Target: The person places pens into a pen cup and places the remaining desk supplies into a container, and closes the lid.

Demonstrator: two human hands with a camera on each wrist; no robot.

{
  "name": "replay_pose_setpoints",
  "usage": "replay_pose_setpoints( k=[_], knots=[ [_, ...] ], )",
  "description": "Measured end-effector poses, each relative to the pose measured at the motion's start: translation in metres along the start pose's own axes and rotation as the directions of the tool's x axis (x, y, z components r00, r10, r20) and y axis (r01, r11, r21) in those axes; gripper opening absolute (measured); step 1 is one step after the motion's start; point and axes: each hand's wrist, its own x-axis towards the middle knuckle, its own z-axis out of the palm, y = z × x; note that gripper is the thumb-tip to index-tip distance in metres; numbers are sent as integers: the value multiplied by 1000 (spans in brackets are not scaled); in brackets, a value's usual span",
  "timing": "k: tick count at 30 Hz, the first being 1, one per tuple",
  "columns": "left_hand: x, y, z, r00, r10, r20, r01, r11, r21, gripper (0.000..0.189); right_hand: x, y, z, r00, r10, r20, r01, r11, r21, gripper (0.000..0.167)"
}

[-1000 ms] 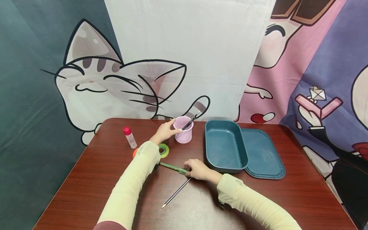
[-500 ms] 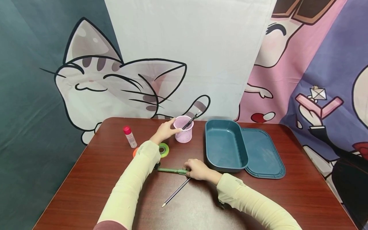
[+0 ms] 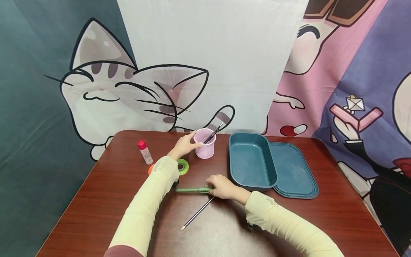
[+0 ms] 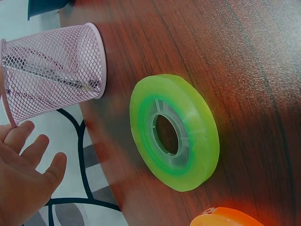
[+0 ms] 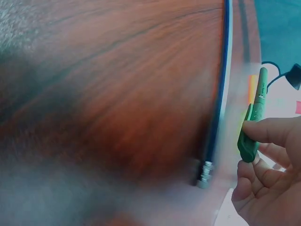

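My left hand (image 3: 185,145) holds the rim of a pink mesh pen cup (image 3: 205,150), thumb at the near side and a finger farther back. Dark slender writing tools (image 3: 213,134) lean inside the cup. In the right wrist view, my right hand (image 5: 275,165) pinches a green pen (image 5: 258,110) near its clip end between thumb and fingers. From the head view, the right hand (image 3: 221,187) is over the middle of the table, the pen pointing left. Below it lies a dark striped pencil (image 3: 196,214), whose eraser end (image 5: 205,174) shows in the right wrist view.
A green tape roll (image 4: 175,134) and a partly hidden orange one (image 4: 225,218) lie by the left forearm. A red-capped glue stick (image 3: 145,152) stands farther left. To the right are a blue-green box (image 3: 253,164) and its lid (image 3: 295,171), partly under the box.
The green pen has swung from slanting to nearly level across the head view. My right hand has shifted slightly away from me with it. The left hand stays at the cup.
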Motion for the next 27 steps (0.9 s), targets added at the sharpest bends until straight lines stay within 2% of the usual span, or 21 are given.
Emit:
replay_pose_setpoints(
  k=[17, 22, 27],
  knots=[
    [2, -1, 0, 1000, -7, -5, 7, 1000, -3, 76, -7, 0, -48, 999, -33, 1, 33, 999, 12, 11],
    [2, -2, 1, 1000, -6, -1, 6, 1000, -2, 76, -10, 5, -63, 1000, -10, 3, 10, 999, 33, 12],
    [2, -1, 1, 1000, -2, -5, 2, 1000, 7, 75, -12, 11, -77, 999, 43, 2, -43, 992, 117, 12]
  ],
)
